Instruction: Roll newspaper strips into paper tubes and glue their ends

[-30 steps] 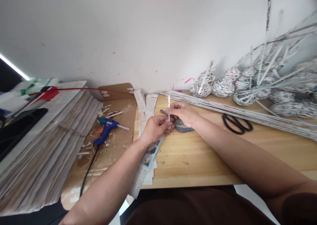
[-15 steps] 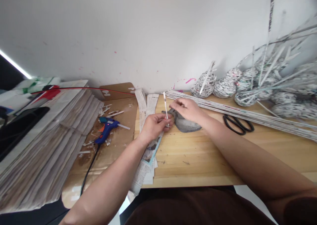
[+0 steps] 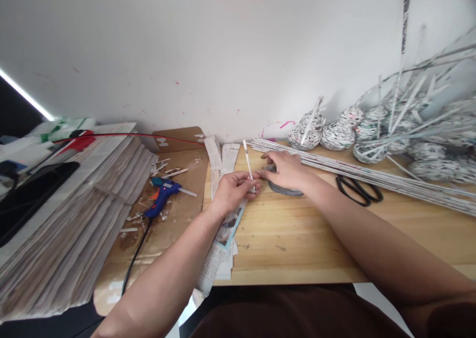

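Observation:
My left hand (image 3: 237, 189) pinches a thin rolled newspaper tube (image 3: 248, 160), which stands up slightly tilted from between thumb and fingers. Just right of it, my right hand (image 3: 284, 169) hovers over or rests on a grey cloth (image 3: 285, 190). Its thumb and fingers are apart, with the thumb tip close to the left fingertips; I cannot tell whether they touch. Most of the cloth is hidden under that hand. Beneath my left hand and wrist lie newspaper strips (image 3: 229, 157) on the wooden table (image 3: 282, 258).
To the left, a blue glue gun (image 3: 163, 198) lies on stained cardboard (image 3: 174, 241) among paper scraps, beside a tall newspaper stack (image 3: 85, 219). Long paper tubes (image 3: 334, 165) and black-handled scissors (image 3: 359, 190) lie at right. Woven paper pieces (image 3: 336, 132) line the wall.
My right hand has lowered over the grey cloth and its fingers have spread, covering more of it. My left hand keeps the paper tube nearly in place. The view has shifted slightly.

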Demonstrator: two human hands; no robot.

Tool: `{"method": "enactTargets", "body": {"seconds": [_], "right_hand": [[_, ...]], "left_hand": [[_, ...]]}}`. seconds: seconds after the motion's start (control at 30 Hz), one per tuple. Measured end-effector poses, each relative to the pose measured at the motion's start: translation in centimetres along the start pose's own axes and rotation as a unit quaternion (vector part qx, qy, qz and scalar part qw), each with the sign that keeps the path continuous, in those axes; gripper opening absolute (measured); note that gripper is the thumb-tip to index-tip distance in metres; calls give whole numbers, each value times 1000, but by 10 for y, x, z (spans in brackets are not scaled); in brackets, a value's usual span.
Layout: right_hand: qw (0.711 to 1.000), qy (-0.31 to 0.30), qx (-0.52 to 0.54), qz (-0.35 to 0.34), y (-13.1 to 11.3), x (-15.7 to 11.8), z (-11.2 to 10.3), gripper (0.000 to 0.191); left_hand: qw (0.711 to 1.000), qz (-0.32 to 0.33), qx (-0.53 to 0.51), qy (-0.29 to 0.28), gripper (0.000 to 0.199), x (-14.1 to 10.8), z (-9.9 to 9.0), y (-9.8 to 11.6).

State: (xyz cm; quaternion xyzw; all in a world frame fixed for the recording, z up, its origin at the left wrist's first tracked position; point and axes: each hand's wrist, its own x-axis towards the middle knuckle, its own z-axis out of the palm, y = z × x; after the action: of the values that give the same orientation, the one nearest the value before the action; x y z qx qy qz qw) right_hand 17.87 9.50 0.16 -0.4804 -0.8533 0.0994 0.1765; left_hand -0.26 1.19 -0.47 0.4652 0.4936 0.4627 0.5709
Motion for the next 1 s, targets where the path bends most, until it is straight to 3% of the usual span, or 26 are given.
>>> {"method": "enactTargets", "body": {"seconds": [0.07, 0.17, 0.43, 0.53, 0.6, 0.67, 0.73, 0.8, 0.9, 1.0], "right_hand": [[998, -25, -60, 13, 4, -1, -3, 47], [995, -59, -75, 22, 6, 1, -3, 21], [999, 17, 1, 33, -8, 6, 8, 52], [992, 113, 56, -9, -12, 1, 3, 41], [972, 195, 118, -60, -17, -2, -2, 33], [948, 206, 230, -77, -23, -4, -6, 31], [919, 132, 367, -54, -29, -5, -8, 30], [878, 9, 477, -21, -32, -6, -8, 33], [807, -151, 571, 1, -33, -9, -6, 38], [765, -183, 618, 19, -34, -10, -4, 39]], "left_hand": [[1000, -1, -5, 2, 36, 0, 0, 0], [1000, -6, -13, 0, 37, 0, 0, 1], [999, -11, -23, -29, 39, -3, 1, 1], [999, -13, -25, -38, 40, -3, 1, 0], [998, -11, -25, -49, 41, -2, 0, -1], [998, -5, -24, -60, 41, -3, 0, -2], [997, -1, -24, -67, 40, -3, 0, -3], [997, 1, -25, -74, 39, -3, 0, -3], [997, 0, -22, -80, 39, -3, 0, -2], [997, -7, -20, -79, 41, -3, 1, -1]]}}
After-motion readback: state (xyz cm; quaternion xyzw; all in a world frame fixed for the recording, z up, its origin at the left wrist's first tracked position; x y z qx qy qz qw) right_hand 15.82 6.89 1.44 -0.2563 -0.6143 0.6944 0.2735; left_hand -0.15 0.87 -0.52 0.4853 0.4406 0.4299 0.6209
